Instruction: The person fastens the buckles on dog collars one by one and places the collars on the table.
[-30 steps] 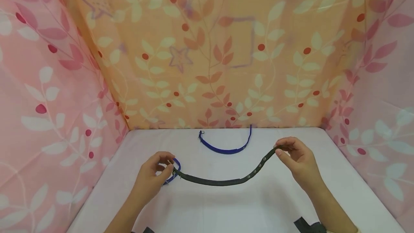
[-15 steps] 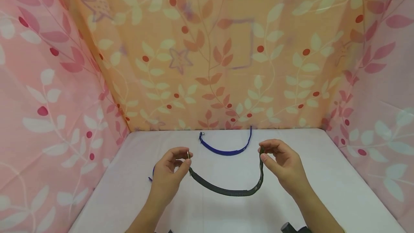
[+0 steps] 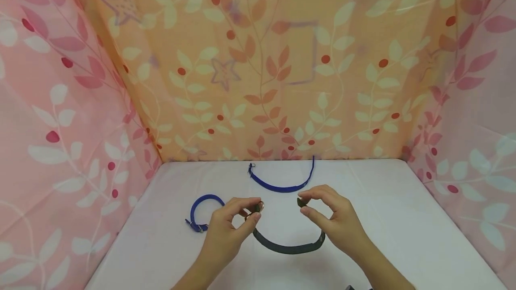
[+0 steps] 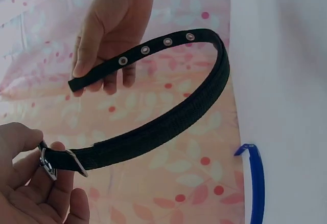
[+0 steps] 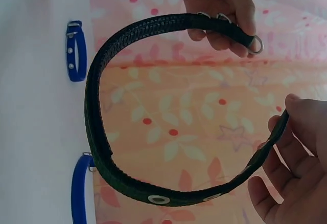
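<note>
A dark green, nearly black pet collar (image 3: 288,249) hangs in a curve above the white table, held at both ends. My left hand (image 3: 230,223) pinches its buckle end; in the left wrist view the metal buckle (image 4: 47,165) shows at the fingers, with a metal keeper loop (image 4: 77,163) just beyond. Thumb and fingers of my right hand (image 3: 336,213) pinch the plain tip of the strap. Several metal eyelets (image 4: 168,42) run along that end. The two ends point toward each other with a gap between them, and the strap is unfastened.
A blue collar (image 3: 193,209), closed into a loop, lies on the white table (image 3: 403,245) left of my left hand, which partly covers it. Farther back lies another blue collar (image 3: 278,189), unfastened and curved. Flowered cloth walls (image 3: 258,57) enclose the table's back and sides.
Both hands have come closer together, so the dark collar has gone from a wide, shallow sag to a tighter curve. The left hand has moved right, uncovering more of the looped blue collar.
</note>
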A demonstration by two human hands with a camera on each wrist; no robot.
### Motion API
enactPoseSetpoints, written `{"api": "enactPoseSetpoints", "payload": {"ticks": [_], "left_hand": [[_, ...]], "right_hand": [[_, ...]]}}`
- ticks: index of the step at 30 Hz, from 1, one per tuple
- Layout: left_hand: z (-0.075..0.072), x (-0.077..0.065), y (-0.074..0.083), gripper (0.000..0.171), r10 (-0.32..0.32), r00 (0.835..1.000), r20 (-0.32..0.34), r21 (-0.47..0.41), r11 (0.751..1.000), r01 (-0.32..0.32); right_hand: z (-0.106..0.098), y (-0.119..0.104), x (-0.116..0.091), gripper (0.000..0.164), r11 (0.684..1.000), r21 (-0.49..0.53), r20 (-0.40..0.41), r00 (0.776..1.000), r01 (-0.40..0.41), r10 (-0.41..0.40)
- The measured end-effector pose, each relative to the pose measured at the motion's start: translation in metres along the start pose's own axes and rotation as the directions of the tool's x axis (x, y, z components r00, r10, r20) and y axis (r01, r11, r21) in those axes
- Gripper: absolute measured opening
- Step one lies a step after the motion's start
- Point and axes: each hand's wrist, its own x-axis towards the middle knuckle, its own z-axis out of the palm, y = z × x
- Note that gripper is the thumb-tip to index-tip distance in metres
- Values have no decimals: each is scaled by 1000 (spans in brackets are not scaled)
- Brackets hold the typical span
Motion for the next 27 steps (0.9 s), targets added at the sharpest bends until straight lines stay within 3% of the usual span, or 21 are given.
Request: {"api": "enactPoseSetpoints", "payload": {"ticks": [4,10,18,24,27], "left_hand": [[6,-2,-3,25,6,999,41,17,1000,-7],[15,-5,-10,22,88,992,88,19,996,-90],[22,-7,-14,22,190,972,139,-2,981,-192],[23,-7,-12,21,196,969,151,28,979,-203],[23,-7,-12,21,152,973,174,38,986,-161]], "right_hand": [[10,2,-2,31,999,0,16,998,52,-52],[20,2,-4,33,986,4,34,985,169,-170],[28,-2,-7,32,975,-3,58,973,224,-224],[31,-6,-8,30,972,-16,56,971,234,-233],[32,-6,-9,30,974,-13,56,972,228,-227]]}}
